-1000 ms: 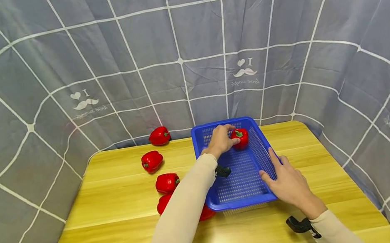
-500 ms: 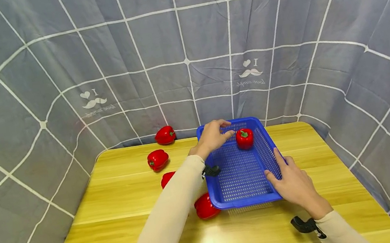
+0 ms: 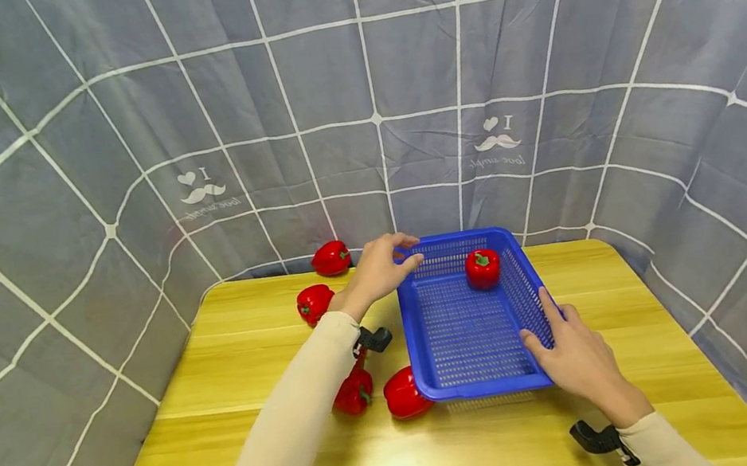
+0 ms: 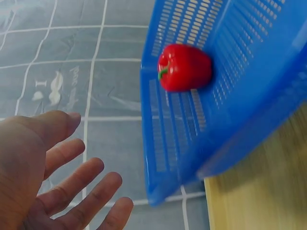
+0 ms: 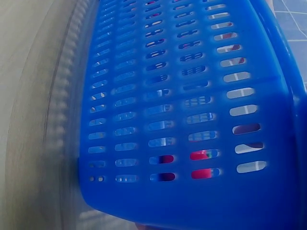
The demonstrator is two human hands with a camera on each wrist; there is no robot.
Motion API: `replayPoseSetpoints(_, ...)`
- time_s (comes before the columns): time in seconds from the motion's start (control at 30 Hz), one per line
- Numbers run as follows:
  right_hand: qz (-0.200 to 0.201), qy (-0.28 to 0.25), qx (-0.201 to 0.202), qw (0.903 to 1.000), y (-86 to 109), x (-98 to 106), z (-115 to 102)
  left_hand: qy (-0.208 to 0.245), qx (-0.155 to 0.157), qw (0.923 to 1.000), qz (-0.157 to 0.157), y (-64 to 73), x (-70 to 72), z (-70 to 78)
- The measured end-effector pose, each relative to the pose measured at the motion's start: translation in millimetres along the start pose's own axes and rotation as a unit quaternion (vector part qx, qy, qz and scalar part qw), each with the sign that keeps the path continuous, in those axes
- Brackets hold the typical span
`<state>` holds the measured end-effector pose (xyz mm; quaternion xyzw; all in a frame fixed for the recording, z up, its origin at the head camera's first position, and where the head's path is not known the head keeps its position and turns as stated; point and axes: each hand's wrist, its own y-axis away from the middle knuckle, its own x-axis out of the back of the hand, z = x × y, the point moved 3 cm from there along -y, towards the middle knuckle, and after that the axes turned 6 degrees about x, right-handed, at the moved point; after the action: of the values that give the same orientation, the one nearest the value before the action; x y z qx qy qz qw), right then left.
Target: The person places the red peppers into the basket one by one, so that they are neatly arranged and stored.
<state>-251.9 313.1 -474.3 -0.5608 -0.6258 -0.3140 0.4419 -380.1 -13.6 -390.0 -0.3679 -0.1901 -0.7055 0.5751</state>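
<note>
A blue plastic basket (image 3: pixel 480 390) with slotted walls stands on the wooden table, and one red bell pepper (image 3: pixel 483 270) with a green stem sits in its far right part. My right hand (image 3: pixel 576 356) holds the basket's right wall near the front corner, its thumb on the inner side. In the right wrist view the slotted wall (image 5: pixel 158 115) fills most of the picture and the hand is out of sight. My left hand (image 3: pixel 379 268) is at the far left corner of the basket, holding nothing; the left wrist view shows its fingers (image 4: pixel 91 175) spread and relaxed.
Left of the basket lie several more red bell peppers: one at the back edge (image 3: pixel 331 259), one beside my left wrist (image 3: pixel 315 304), one by my forearm (image 3: pixel 354 393) and one against the basket's front left corner (image 3: pixel 405 394). A grey checked curtain (image 3: pixel 322 80) surrounds the table (image 3: pixel 227 416).
My left hand has let go of the bell pepper in the basket and moved left to the basket's rim. The right hand keeps holding the basket. The head view has turned slightly left.
</note>
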Motion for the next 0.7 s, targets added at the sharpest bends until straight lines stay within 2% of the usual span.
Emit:
replayPoseSetpoints(0.37, 0.003, 0.000, 0.001, 1.0000, 1.4, 1, 3, 0.009, 0.040, 0.9989, 0.022, 25.4, 22.0, -39.1)
replayPoseSetpoints(0.7, 0.003, -0.004, 0.000, 1.0000, 0.2, 1, 1, 0.002, 0.044, 0.9971, 0.062, 44.2, 47.8, -81.3)
